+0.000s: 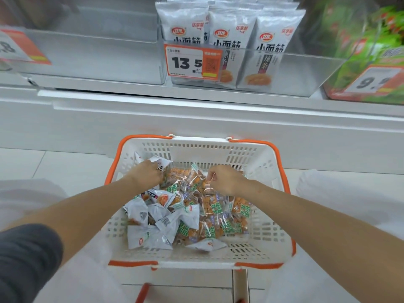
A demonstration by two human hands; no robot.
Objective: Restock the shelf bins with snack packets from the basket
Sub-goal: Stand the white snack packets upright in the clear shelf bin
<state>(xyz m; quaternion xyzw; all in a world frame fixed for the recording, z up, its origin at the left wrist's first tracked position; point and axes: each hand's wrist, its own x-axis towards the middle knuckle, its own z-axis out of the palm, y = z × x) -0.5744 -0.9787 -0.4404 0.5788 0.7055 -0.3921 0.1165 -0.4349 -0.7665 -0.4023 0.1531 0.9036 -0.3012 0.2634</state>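
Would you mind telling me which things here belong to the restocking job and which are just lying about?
Job: basket; white packets; clear packets; left hand, gripping a white one; right hand, pinching a clear one; middle bin; left bin.
Just there: 13.5 price tag; green bags, far right.

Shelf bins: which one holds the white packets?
The middle bin, tagged 13.5; the right bin holds green packets, and the left bin shows none.

A dark grey cloth short sleeve [28,259] covers the person's left upper arm; below its hem the left forearm [87,206] is bare; the right forearm [306,215] is bare too; left hand [146,173] and right hand [227,180] likewise.
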